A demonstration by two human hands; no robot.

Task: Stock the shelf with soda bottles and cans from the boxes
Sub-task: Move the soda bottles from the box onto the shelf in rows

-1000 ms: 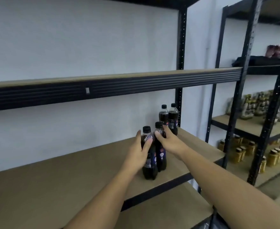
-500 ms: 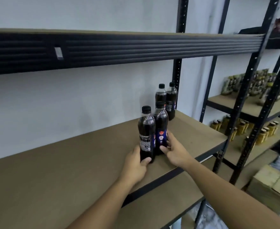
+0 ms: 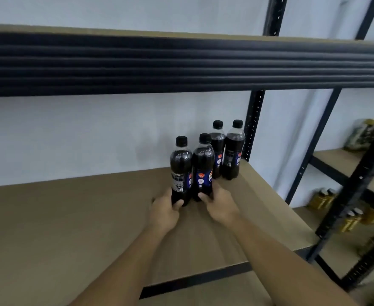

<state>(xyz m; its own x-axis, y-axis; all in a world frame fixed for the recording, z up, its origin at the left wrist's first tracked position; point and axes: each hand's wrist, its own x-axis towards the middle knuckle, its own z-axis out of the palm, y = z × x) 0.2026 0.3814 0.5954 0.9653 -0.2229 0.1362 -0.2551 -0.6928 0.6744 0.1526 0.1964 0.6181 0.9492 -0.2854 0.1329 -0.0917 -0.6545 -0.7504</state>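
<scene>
Brown shelf board [image 3: 71, 217] is loaded at frame centre. Front-left cola bottle [image 3: 181, 171] is gripped low by the left hand [image 3: 165, 209], fingers curled round it; front-right cola bottle [image 3: 203, 171] is gripped likewise by the right hand [image 3: 220, 203]. Two back bottles [image 3: 233, 155] are stood upright just behind.

Dark, black-capped bottles [image 3: 181, 171]; brown shelf [image 3: 71, 217]

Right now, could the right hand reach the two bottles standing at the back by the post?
Probably yes, once it lets go. The right hand grips the front right bottle; the back bottles stand just beyond it, and bare shelf board in front of them leaves the way free.
</scene>
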